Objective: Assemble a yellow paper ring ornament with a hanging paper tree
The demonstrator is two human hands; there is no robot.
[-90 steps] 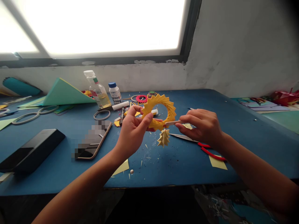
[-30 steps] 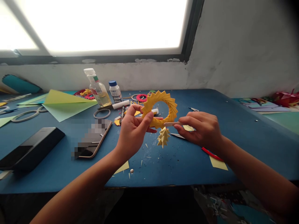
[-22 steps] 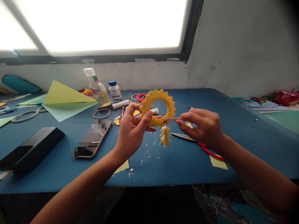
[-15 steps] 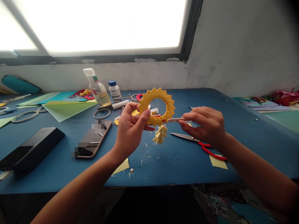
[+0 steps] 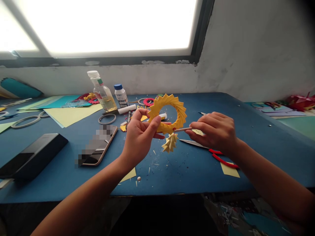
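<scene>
My left hand (image 5: 141, 132) pinches the left side of a yellow folded-paper ring (image 5: 181, 113) between thumb and fingers, holding it upright above the table. A pale yellow pleated paper piece (image 5: 170, 143) dangles below the ring from a small red loop (image 5: 174, 129). In my right hand (image 5: 214, 129) is a thin flat wooden stick (image 5: 182, 129), its tip at the red loop on the ring's lower edge. Scissors (image 5: 225, 162) with red handles lie on the table under my right hand, blades pointing left.
On the blue table (image 5: 162, 180) lie a phone (image 5: 103, 147), a black box-like device (image 5: 34, 157) and scattered paper scraps. Behind stand a bottle of yellowish liquid (image 5: 105, 98) and a blue-capped white bottle (image 5: 120, 95). Coloured paper sheets (image 5: 71, 114) lie at the left.
The ring has shifted slightly right and turned a little, with the hanging piece swinging. The stick's tip has moved slightly left and down, onto the red loop.
</scene>
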